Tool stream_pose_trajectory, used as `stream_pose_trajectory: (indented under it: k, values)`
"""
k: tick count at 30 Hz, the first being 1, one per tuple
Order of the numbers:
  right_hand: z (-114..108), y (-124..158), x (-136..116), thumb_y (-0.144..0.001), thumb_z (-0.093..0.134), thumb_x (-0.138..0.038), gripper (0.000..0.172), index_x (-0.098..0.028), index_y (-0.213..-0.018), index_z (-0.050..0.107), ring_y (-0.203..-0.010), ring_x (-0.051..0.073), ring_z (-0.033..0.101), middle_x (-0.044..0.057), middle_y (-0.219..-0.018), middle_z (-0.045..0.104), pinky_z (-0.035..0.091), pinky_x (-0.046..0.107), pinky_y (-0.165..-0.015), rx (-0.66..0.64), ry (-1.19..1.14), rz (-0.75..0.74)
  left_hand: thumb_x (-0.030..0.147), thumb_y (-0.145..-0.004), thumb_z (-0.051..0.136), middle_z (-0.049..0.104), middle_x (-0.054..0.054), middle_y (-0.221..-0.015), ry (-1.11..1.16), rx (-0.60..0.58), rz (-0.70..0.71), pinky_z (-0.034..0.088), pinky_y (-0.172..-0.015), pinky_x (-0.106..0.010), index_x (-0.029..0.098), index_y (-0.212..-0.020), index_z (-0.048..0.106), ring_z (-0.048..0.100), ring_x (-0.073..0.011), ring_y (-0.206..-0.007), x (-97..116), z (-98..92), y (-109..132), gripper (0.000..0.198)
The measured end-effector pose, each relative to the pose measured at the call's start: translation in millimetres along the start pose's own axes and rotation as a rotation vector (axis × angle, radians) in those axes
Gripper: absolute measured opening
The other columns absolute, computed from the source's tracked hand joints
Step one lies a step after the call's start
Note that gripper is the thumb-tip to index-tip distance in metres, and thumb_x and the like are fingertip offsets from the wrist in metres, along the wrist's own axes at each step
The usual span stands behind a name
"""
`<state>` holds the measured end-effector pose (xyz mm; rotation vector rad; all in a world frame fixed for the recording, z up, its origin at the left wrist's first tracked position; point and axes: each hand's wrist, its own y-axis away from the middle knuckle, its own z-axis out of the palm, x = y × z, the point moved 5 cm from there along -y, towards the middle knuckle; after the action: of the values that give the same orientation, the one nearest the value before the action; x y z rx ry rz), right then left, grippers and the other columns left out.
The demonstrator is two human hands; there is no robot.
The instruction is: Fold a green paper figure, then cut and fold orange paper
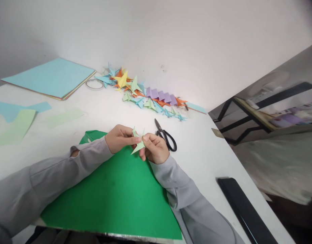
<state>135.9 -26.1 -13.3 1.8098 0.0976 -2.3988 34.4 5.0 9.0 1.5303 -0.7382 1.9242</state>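
Note:
A small pale green origami crane [138,147] is pinched between my two hands, over the far part of a green mat [115,189]. My left hand [121,137] grips its left side with thumb and fingers closed. From the right, my right hand [156,146] pinches it with thumb and forefinger. Pointed paper tips stick out above and below the fingertips; the fingers hide the middle of the fold. Black-handled scissors [167,135] lie just beyond my right hand, blades pointing away.
Folded paper cranes [121,79] in several colours line the wall, beside purple folded pieces [161,95]. A stack of coloured paper [51,76] and a tape roll [94,84] lie at the back left. Paper offcuts [21,125] lie left; a long black object [243,206] lies right.

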Motion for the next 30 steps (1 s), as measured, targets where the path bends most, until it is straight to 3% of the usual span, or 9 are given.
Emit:
stream_pose_trajectory:
  k: [4, 10, 18, 22, 30]
  values:
    - [1, 0, 1, -0.067, 0.068, -0.046, 0.033, -0.017, -0.061, 0.054, -0.03, 0.007, 0.049, -0.004, -0.042, 0.06, 0.033, 0.017, -0.031, 0.015, -0.06, 0.064, 0.038, -0.063, 0.07, 0.06, -0.004, -0.052, 0.013, 0.063, 0.013, 0.041, -0.053, -0.027, 0.012, -0.052, 0.06, 0.053, -0.0126, -0.05, -4, -4.4, -1, 0.03]
    - [-6, -2, 0, -0.067, 0.067, -0.047, 0.036, -0.017, -0.057, 0.051, -0.03, 0.007, 0.048, -0.004, -0.042, 0.06, 0.033, 0.018, -0.031, 0.095, -0.011, 0.022, 0.035, -0.059, 0.072, 0.054, 0.0, -0.043, 0.035, 0.307, -0.036, 0.031, -0.042, -0.022, 0.011, -0.05, 0.059, 0.045, -0.008, -0.041, -12, -18.2, -2, 0.029]
    - [-3, -1, 1, -0.067, 0.068, -0.045, 0.035, -0.017, -0.056, 0.051, -0.029, 0.007, 0.048, -0.003, -0.043, 0.061, 0.034, 0.016, -0.029, 0.07, 0.045, -0.044, 0.036, -0.061, 0.072, 0.057, 0.0, -0.045, -0.023, 0.179, -0.007, 0.037, -0.044, -0.022, 0.012, -0.051, 0.06, 0.049, -0.0079, -0.042, -7, -8.6, -3, 0.029]
    - [-3, -2, 3, -0.066, 0.067, -0.048, 0.037, -0.017, -0.055, 0.052, -0.027, 0.007, 0.046, -0.002, -0.045, 0.062, 0.034, 0.018, -0.028, 0.041, 0.014, 0.017, 0.039, -0.057, 0.075, 0.059, -0.002, -0.046, -0.015, 0.178, 0.016, 0.04, -0.047, -0.024, 0.012, -0.049, 0.06, 0.054, -0.0113, -0.046, -7, -9.2, -2, 0.032]
    - [-3, 0, 1, -0.065, 0.07, -0.042, 0.03, -0.015, -0.059, 0.059, -0.034, 0.01, 0.053, 0.0, -0.048, 0.064, 0.042, 0.019, -0.033, 0.016, 0.096, 0.003, 0.037, -0.061, 0.071, 0.056, -0.002, -0.042, -0.017, 0.174, -0.063, 0.035, -0.043, -0.024, 0.012, -0.046, 0.059, 0.047, -0.0095, -0.041, -10, -9.5, -3, 0.032]
